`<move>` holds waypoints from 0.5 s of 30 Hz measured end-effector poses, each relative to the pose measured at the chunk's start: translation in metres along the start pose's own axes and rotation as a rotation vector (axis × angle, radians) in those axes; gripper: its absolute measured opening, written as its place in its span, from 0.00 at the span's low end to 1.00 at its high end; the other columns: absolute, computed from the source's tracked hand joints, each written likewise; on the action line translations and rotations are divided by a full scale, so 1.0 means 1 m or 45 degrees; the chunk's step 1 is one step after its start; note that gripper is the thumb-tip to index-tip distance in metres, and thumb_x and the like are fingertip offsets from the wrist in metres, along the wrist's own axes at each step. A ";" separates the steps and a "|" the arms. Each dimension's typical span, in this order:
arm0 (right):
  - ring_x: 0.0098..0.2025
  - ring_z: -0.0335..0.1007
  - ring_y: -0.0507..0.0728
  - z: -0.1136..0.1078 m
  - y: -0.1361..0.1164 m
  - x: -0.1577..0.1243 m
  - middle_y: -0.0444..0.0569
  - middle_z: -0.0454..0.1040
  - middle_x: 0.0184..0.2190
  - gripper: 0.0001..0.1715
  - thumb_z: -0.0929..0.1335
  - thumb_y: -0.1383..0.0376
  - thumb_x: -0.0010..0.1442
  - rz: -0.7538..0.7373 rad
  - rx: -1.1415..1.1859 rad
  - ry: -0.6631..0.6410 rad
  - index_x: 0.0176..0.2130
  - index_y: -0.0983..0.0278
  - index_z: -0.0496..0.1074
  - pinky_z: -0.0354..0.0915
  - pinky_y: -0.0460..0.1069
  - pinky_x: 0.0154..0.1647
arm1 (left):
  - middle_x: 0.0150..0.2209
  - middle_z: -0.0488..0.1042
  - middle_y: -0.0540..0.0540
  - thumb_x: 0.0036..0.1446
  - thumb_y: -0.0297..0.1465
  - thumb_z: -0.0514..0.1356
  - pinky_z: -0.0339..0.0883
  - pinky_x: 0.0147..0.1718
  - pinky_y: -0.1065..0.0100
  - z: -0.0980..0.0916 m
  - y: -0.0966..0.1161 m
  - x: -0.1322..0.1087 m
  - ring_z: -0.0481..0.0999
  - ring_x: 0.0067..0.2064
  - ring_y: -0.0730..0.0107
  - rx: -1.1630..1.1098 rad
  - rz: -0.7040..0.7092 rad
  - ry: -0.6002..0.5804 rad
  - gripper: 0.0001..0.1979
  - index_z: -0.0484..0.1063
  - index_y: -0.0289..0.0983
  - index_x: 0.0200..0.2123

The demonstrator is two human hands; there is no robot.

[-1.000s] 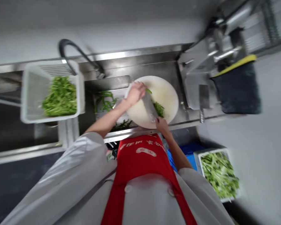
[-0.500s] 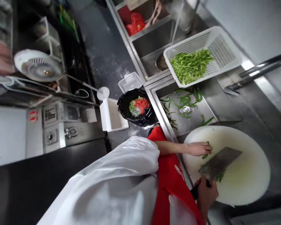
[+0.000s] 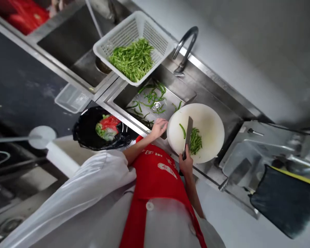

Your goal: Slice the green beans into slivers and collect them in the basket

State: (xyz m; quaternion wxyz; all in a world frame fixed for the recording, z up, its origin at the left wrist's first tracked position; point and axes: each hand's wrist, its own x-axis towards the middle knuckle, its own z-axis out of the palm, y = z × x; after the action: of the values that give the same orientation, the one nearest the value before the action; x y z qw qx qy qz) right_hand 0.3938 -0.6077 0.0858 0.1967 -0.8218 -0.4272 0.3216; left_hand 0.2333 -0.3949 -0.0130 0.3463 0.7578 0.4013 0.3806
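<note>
My right hand point(image 3: 186, 163) grips the handle of a cleaver point(image 3: 188, 133), whose blade stands on edge on a round white cutting board point(image 3: 210, 119). Right of the blade is a pile of cut green peppers point(image 3: 195, 142). A single whole green pepper point(image 3: 182, 131) lies on the board to the left of the blade. My left hand point(image 3: 159, 128) is at the board's left edge, beside the sink rim, fingers loosely bent and apart, with nothing visible in them. Several more green peppers point(image 3: 153, 96) lie loose in the sink basin point(image 3: 167, 105).
A white plastic basket point(image 3: 160, 50) of sliced green vegetable point(image 3: 134, 60) rests over the sink, near a faucet point(image 3: 187, 44). Below left stands a bin lined with a black bag point(image 3: 86, 132). A clear tub point(image 3: 240, 168) and another cleaver point(image 3: 237, 174) are at the right.
My left hand has let go of a green pepper on the board and moved left toward the sink. The cleaver has turned more upright. The view has swung right.
</note>
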 end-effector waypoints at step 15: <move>0.41 0.74 0.61 0.065 -0.024 -0.015 0.61 0.76 0.48 0.40 0.59 0.68 0.66 0.267 -0.478 -0.022 0.74 0.63 0.49 0.68 0.53 0.45 | 0.41 0.77 0.44 0.66 0.32 0.57 0.68 0.50 0.58 -0.053 -0.016 0.035 0.75 0.45 0.61 -0.025 0.085 -0.074 0.08 0.76 0.38 0.40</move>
State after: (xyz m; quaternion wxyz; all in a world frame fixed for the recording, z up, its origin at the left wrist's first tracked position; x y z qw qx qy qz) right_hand 0.3283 -0.6037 0.0590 0.0022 -0.8813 -0.3932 0.2621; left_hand 0.1963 -0.3463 0.0092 0.3522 0.7780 0.3618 0.3739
